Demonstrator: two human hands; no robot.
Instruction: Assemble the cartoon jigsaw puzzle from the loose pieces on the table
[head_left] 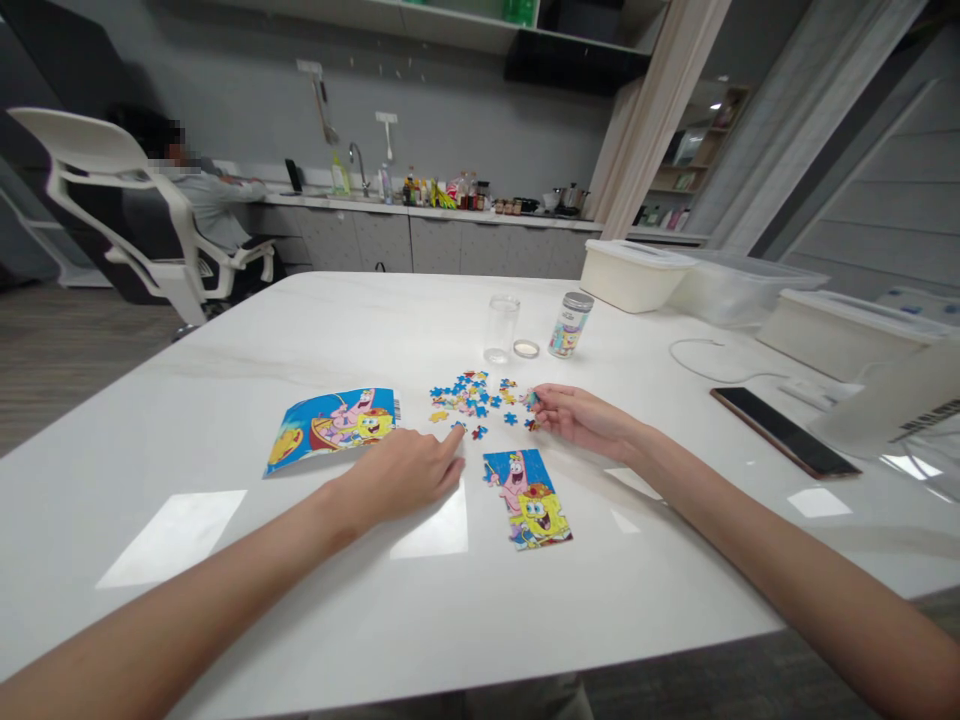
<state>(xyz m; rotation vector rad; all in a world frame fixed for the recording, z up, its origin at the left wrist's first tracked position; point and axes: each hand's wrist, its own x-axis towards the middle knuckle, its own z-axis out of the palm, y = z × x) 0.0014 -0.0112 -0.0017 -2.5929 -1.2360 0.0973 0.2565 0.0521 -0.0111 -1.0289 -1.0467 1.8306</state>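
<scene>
Right hand (562, 413): thumb and fingertips together, clamped on one small held piece (533, 398), a multicoloured jigsaw piece at the right side of the heap. Left hand (405, 470): index finger extended, its tip at a blue piece (459, 427) on the heap's near side; thumb apart from the index, nothing clamped.

Loose pieces (472, 398): flat, knobbed, printed in blue, yellow, pink and red; scattered and partly overlapping, mid-table, between the hands. Joined section (529, 497): flat, printed with a pink figure and a yellow one, outline notched on the left; lying nearer the table's near edge than the heap. Picture sheet (334, 428): glossy, slightly curled, blue ground with similar figures; left of the heap, beyond the left wrist.

Clear jar (502, 330): transparent cylinder, upright, beyond the heap toward the far edge. Ring-like lid (526, 349): round, silvery rim, flat beside the jar. Printed canister (570, 325): cylindrical, grey cap, upright, right of the lid. Table (225, 610): smooth, white, reflective. Phone (784, 432): dark, slim, toward the right edge. Pale lidded box (634, 275): at the far right corner.

Pose: both forearms reach inward from the near side; left palm downward, right hand turned on its side.
</scene>
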